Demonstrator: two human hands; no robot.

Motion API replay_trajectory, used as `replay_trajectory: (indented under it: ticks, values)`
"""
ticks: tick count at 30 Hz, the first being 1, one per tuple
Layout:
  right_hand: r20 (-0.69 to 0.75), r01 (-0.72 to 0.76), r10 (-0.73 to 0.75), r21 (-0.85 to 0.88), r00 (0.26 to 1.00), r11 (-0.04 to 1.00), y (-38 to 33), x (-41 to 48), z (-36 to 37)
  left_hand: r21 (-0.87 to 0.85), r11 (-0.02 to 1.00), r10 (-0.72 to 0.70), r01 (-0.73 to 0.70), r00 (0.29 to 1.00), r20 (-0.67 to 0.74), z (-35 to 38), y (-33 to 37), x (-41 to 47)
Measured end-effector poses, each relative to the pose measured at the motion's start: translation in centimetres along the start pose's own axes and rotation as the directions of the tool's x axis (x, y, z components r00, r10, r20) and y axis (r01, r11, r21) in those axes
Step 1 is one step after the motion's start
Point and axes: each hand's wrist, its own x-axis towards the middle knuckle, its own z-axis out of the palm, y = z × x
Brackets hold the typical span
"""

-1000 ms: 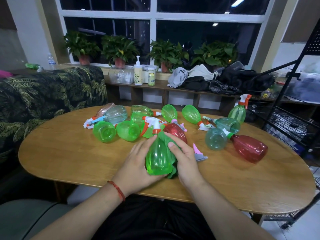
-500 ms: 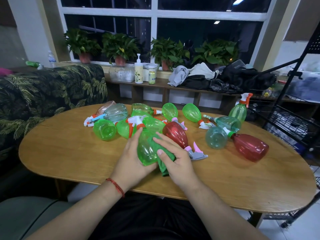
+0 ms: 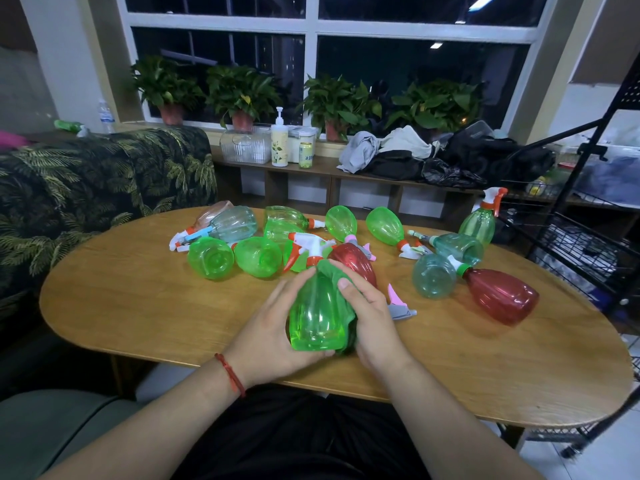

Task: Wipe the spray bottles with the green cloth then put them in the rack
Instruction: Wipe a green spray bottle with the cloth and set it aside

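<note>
Oval wooden table (image 3: 138, 306), dark window and potted plants (image 3: 242, 95) behind, black wire rack (image 3: 568, 237) off the right edge.

Green spray bottle (image 3: 317, 320) is in both hands over the near-centre of the table, base toward the camera, white/orange trigger head pointing away. Can't tell if it touches the tabletop.

Left hand (image 3: 266, 336): fingers curled round the bottle's left side, gripping it. Red cord (image 3: 230, 375) on that wrist.

Right hand (image 3: 372, 320): grips the right side with the green cloth (image 3: 332, 271) pinned between palm and bottle, thumb lying across the cloth near the neck. Cloth covers the neck and right flank, and a bit shows below the base.

Other bottles lie on their sides in a cluster behind the hands, mostly green, a few pale teal. Near red bottle (image 3: 353, 261) is just behind the right hand; second red bottle (image 3: 500, 301) lies well to the right. Upright green bottle (image 3: 479, 223) stands at the far right table edge, near the rack.
</note>
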Motion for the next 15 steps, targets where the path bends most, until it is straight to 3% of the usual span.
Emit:
replay_trajectory:
  ticks: [3, 7, 11, 15]
  values:
    - [-0.008, -0.058, 0.059, 0.14, 0.998, 0.989, -0.22, 0.07, -0.03, -0.019, 1.0, 0.005, -0.005, 1.0, -0.009, 0.0, 0.06, 0.09]
    - [-0.013, -0.039, 0.041, 0.127, 0.999, 0.991, -0.24, 0.03, -0.15, 0.095, 0.995, 0.015, -0.012, 0.999, -0.032, 0.65, -0.45, 0.12]
    - [0.007, 0.006, -0.006, 0.004, 1.0, 1.0, 0.06, -0.18, -0.24, 0.109, 0.993, -0.035, 0.043, 0.997, -0.073, 0.91, -0.77, -0.01]
    - [0.059, 0.13, -0.119, -0.27, 0.991, 0.954, 0.5, -0.5, -0.14, 0.047, 0.992, -0.112, 0.117, 0.988, -0.111, 0.65, -0.8, 0.04]
